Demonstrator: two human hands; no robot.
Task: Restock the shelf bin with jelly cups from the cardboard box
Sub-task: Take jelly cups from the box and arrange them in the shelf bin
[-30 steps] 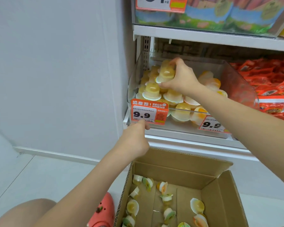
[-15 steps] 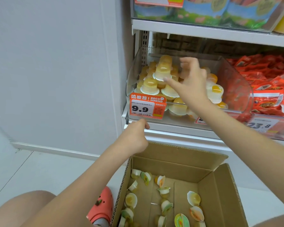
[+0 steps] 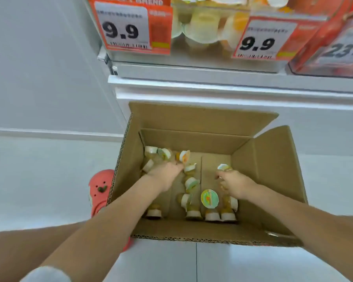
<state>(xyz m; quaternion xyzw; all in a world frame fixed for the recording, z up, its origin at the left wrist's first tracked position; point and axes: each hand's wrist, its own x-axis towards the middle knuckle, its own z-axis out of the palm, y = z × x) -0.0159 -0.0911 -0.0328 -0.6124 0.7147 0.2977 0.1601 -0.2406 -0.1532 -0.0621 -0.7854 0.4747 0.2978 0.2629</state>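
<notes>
- Head view: cardboard box [image 3: 273, 169] open on the white floor [image 3: 39, 180], flaps up, set just below the shelf [image 3: 212, 86].
- Jelly cups [image 3: 192, 184], loose on the box bottom: a cluster at the far left, a scatter down the middle, a row along the near wall; some on their sides, some lid-down.
- One jelly cup, lid facing up [image 3: 209, 198], near middle.
- Left hand [image 3: 165, 176]: inside the box at far left, palm down over the cups; whether its fingers are apart or clamped on a cup, cannot tell.
- Right hand [image 3: 235, 185]: inside the box at right, fingers curled; grip cannot be told, a white-lidded cup [image 3: 223, 167] touching its far side.
- Shelf bin [image 3: 202, 27]: clear, above at top, holding yellow cups, between two price tags [image 3: 128, 27] reading 9.9.
- Red clog [image 3: 99, 190]: on the floor, just left of the box.
</notes>
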